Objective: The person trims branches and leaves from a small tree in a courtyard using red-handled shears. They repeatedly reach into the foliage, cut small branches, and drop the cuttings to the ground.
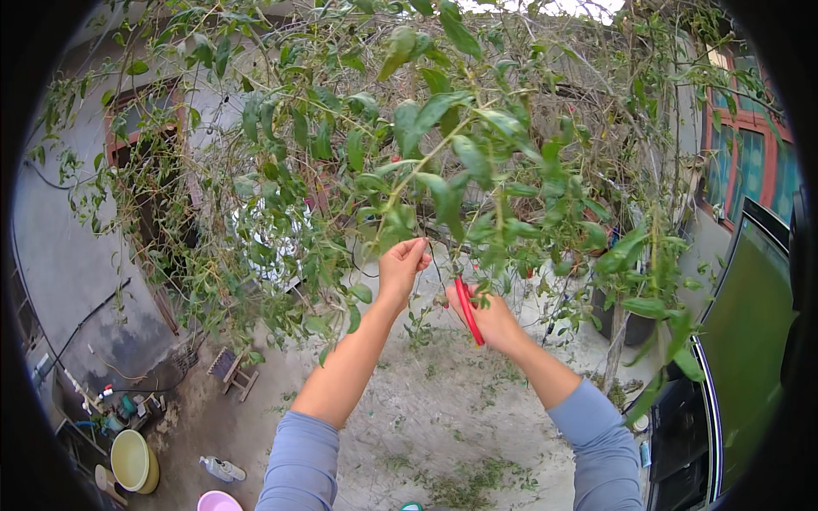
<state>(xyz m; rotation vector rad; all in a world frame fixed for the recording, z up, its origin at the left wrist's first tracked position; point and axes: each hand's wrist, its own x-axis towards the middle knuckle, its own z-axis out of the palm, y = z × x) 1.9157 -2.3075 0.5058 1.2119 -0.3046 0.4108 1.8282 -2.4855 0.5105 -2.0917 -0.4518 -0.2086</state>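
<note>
Before me hangs a dense tangle of leafy green vines with dry stems among them. My left hand is raised at the lower edge of the foliage, thumb and fingers pinched together at a thin dark stem; how firmly it is held cannot be told. To its right, my right hand grips red-handled scissors or shears. The blades are mostly hidden among the leaves, so whether they are apart cannot be told.
Cut greenery lies on the concrete floor. A small wooden stool, a yellow bucket, a pink basin and plastic bottles are at the lower left. A vehicle's windshield stands close on the right.
</note>
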